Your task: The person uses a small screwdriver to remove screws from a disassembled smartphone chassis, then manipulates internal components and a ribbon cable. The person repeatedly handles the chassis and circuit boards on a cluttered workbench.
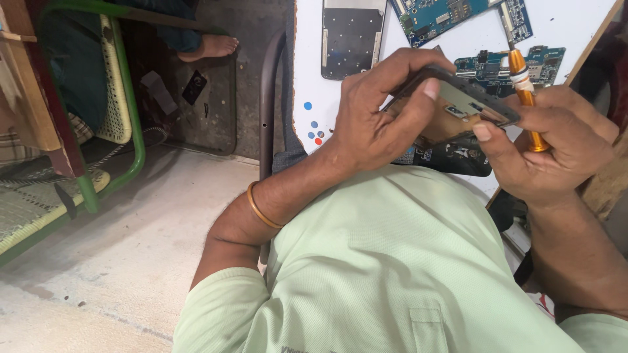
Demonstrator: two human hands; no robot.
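Nearest the camera is the person's pale green shirt (392, 261), with a gold bangle (258, 208) on the left wrist. Above it, the left hand (376, 121) has its grip closed round an opened phone body (458, 104), thumb on the near edge, fingers curled over the far one. The right hand (556, 147) steadies the phone with its thumb while clasping an orange screwdriver (526, 98) upright. Beyond lie blue circuit boards (451, 16) and a dark phone panel (350, 36) on the white desk (307, 78).
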